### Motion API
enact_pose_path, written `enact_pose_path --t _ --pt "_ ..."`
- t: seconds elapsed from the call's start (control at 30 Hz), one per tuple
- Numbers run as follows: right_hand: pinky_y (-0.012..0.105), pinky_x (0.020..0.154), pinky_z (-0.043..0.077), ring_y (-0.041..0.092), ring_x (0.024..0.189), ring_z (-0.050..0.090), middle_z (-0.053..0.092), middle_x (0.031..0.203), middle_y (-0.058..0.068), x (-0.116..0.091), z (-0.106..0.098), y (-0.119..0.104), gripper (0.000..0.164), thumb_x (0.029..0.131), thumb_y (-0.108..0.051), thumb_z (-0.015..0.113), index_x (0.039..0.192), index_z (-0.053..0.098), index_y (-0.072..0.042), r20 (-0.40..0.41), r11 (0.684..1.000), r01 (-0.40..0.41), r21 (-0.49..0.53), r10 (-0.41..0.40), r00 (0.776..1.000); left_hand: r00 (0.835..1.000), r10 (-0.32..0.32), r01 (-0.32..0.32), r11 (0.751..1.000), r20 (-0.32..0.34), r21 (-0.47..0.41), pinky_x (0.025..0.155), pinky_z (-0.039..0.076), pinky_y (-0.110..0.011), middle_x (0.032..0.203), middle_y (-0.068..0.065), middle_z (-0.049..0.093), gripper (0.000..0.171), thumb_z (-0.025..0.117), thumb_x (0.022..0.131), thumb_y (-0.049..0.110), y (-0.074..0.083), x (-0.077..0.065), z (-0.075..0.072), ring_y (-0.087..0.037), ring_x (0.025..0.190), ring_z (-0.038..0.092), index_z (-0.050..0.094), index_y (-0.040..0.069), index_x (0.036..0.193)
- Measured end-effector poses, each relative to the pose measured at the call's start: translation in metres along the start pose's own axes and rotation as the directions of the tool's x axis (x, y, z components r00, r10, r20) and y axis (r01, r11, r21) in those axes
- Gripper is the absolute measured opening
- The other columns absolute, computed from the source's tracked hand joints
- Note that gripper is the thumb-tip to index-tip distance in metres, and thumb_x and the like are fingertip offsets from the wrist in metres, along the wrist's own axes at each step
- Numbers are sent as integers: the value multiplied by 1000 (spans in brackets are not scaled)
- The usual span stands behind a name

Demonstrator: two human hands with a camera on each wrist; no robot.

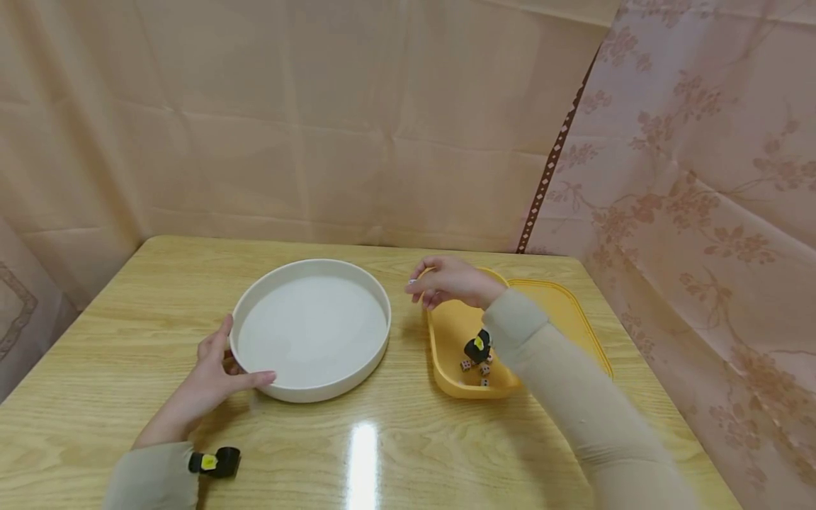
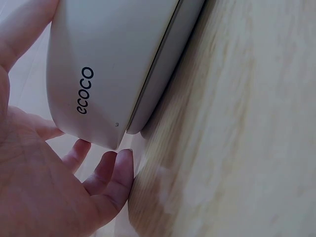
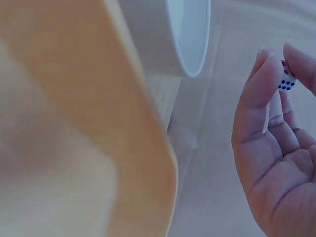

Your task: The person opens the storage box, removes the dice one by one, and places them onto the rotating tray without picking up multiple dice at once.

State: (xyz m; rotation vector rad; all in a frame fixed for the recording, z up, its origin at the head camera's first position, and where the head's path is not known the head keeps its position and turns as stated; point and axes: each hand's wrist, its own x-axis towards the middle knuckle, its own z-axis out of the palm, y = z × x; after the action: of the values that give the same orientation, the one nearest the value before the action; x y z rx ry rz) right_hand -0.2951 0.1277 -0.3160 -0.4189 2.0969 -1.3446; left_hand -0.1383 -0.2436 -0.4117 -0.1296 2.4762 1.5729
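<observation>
A white die (image 3: 287, 82) with blue and red pips is pinched between the thumb and fingertips of my right hand (image 1: 454, 280). That hand is over the far left edge of a yellow plastic box (image 1: 440, 361), in which several dice (image 1: 484, 369) lie near the close end. On the left of the table is a wide, round white tray (image 1: 312, 319) with a low wall, marked "ecoco" on its outside. My left hand (image 1: 213, 372) grips it at the near left, thumb at the near rim and fingers against the outer wall.
A flat yellow lid (image 1: 574, 319) lies to the right of the box, partly behind my right arm. The wooden table (image 1: 408, 439) ends at a hanging beige curtain (image 1: 331, 127) at the back. A flowered cloth (image 1: 714, 177) hangs along the right side.
</observation>
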Motion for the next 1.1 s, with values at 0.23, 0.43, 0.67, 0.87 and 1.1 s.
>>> enact_pose_path --t 0.23,0.43,0.67,0.87,1.1 --pt "29 68 58 14 64 64 69 84 8 9 16 -7 15 93 -12 66 103 57 -4 30 1000 15 -1 -15 999 1000 -3 4 1000 -4 9 114 28 -61 153 -34 -21 128 79 85 32 -1 0 0 -51 138 27 -29 15 152" --pt "26 63 56 14 63 62 69 83 10 18 28 -10 18 92 -11 68 103 57 -4 49 1000 21 23 -22 999 1000 -4 4 1000 -6 5 113 30 -59 153 -33 -21 129 80 84 34 0 0 1 -50 138 28 -29 17 152" --pt "27 64 57 14 63 62 70 80 7 24 41 -14 17 92 -10 69 102 57 -4 65 1000 1 31 -3 998 1000 -4 4 1000 -13 3 114 28 -60 153 -33 -20 130 81 83 33 0 1 2 -53 140 24 -28 16 153" --pt "27 61 57 15 63 62 70 81 8 29 50 -13 18 91 -9 69 102 57 -4 75 999 -7 45 3 997 1000 -6 6 1000 -21 -2 114 28 -60 154 -33 -21 131 82 82 33 0 1 3 -53 140 24 -27 16 153" --pt "25 60 55 14 62 63 69 79 6 37 64 -11 17 90 -8 70 100 57 -5 102 997 4 74 -11 995 1000 -3 3 1000 -1 11 114 28 -61 153 -34 -21 130 80 84 34 -2 0 0 -54 138 27 -29 17 152"
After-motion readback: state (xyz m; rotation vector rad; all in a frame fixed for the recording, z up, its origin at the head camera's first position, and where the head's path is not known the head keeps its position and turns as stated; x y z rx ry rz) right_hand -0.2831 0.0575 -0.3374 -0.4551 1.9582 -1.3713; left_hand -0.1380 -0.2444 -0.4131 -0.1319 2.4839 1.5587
